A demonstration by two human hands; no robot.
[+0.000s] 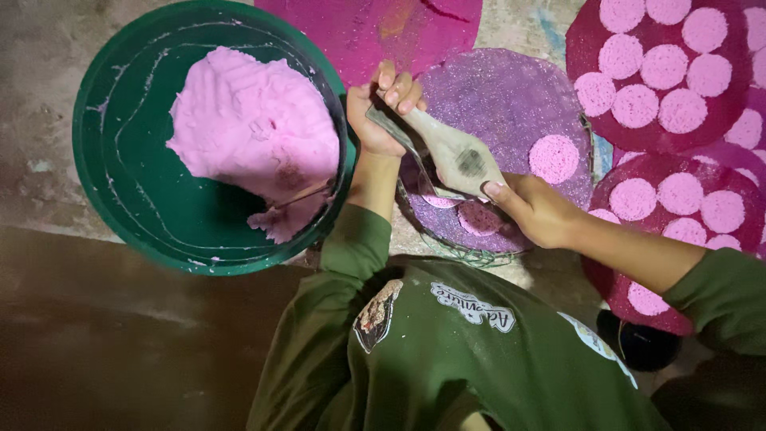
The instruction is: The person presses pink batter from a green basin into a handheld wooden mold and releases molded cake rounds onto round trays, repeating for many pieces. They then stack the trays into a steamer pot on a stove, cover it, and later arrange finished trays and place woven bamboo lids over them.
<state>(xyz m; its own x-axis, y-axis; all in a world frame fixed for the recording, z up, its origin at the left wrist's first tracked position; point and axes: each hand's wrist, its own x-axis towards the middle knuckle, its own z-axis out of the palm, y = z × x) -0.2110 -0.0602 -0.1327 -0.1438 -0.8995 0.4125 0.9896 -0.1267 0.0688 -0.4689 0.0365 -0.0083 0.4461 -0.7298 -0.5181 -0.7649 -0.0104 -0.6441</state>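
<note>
As both hands (383, 108) grip it | spatula (455, 152) spans between them

No packages, signs or screens. Two printed labels on green shirt (447, 351): white script patch (473, 306) at 6 o'clock; shield-shaped patch (377, 314) toward 7 o'clock.

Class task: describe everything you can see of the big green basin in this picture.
The green basin is round, wide and shallow, and looks like plastic. It sits on the ground at upper left, seen from above. Pale streaks smear its inner wall. A large mound of pink paste fills its right half. The left hand is just beside its right rim.
</note>
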